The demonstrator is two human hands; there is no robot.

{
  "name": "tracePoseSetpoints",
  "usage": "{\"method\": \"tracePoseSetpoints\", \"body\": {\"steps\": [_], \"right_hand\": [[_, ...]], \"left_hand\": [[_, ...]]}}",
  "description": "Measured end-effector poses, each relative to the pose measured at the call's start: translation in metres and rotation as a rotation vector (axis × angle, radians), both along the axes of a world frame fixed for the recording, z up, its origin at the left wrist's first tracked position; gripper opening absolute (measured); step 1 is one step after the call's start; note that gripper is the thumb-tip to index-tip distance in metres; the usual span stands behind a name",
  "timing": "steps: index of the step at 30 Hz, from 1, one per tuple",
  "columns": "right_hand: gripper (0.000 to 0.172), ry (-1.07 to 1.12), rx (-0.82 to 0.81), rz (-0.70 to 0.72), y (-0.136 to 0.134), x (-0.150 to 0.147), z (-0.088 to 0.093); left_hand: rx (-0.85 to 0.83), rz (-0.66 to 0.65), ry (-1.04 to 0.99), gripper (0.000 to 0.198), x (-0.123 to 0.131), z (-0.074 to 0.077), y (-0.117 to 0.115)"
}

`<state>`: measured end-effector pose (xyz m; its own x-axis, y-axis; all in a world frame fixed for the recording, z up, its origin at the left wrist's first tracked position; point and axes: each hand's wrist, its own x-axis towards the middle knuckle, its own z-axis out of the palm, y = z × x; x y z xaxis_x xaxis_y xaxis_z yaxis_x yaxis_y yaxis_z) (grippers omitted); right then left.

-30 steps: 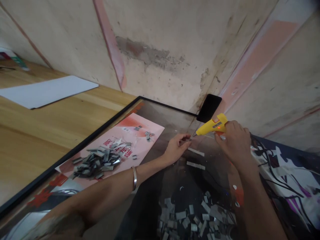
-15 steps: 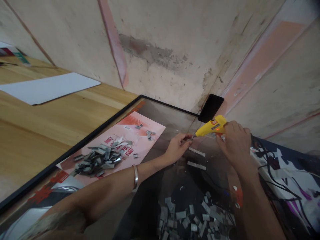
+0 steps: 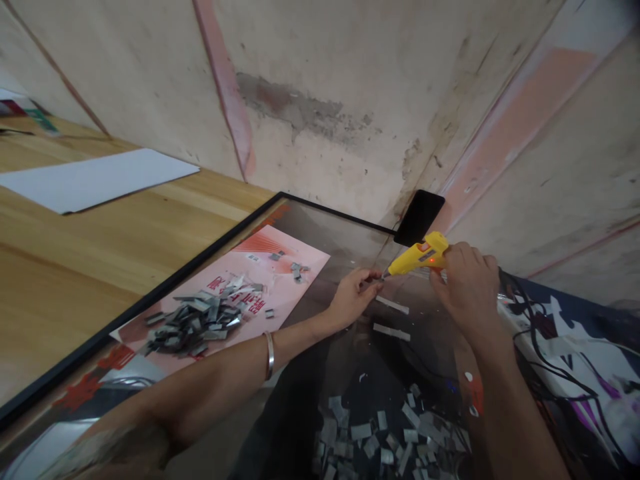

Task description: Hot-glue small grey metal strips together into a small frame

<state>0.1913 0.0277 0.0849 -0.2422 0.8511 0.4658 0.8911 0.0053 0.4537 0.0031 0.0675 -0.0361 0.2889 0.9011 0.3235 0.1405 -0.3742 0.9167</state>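
My right hand is wrapped round the handle of a yellow glue gun, whose small red light is lit. Its nozzle points down and left, right at the fingertips of my left hand. Thumb and forefinger of that hand pinch a small dark piece, too small to make out well. Just below the fingertips, two thin grey strips lie on the dark glossy board. Many small grey metal-looking pieces are scattered on the board near me.
Left of my left arm, a heap of grey pieces rests on a pink printed sheet. A black phone leans at the wall. Black cables run on the right. A white panel lies on the wooden surface.
Almost nothing differs. The whole view has shifted very slightly, and the nozzle stays at my left fingertips.
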Motion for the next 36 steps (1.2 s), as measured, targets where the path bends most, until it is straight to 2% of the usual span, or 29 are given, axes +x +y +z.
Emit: {"method": "tracePoseSetpoints", "body": {"steps": [19, 36], "right_hand": [[0.020, -0.012, 0.017, 0.030, 0.0020, 0.0003, -0.0018], [0.022, -0.006, 0.019, -0.003, 0.0036, -0.0008, -0.0026]], "left_hand": [[0.017, 0.005, -0.009, 0.024, 0.0005, -0.0016, 0.0009], [0.057, -0.004, -0.013, 0.022, -0.0008, -0.0014, 0.0000]]}}
